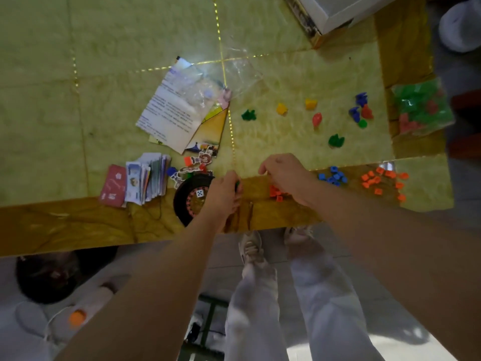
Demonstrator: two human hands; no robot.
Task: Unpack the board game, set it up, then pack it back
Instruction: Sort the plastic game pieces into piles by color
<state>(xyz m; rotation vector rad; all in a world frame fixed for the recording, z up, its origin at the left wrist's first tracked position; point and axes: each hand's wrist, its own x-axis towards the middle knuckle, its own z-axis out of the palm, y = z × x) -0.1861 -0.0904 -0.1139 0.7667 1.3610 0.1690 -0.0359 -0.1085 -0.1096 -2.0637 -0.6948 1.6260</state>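
Table top (pixel 78 61): a glossy yellow-green marbled surface is observed, filling the upper half of the view.
Inlay lines (pixel 220 29): thin gold strips are seen, crossing the top and dividing it into panels.
Border band (pixel 65 225): a darker amber band is noted along the near edge and the right side; soft reflections are carried on it.
Floor (pixel 223 259): pale grey tiling is visible below the table edge.
Dark round object (pixel 46 277): recorded at lower left under the table; identity not determined.
White rounded object (pixel 460 27): noted at upper right, beyond the table corner.
Green frame (pixel 208 316): dark bars are seen low on the floor.
Light: even and soft.
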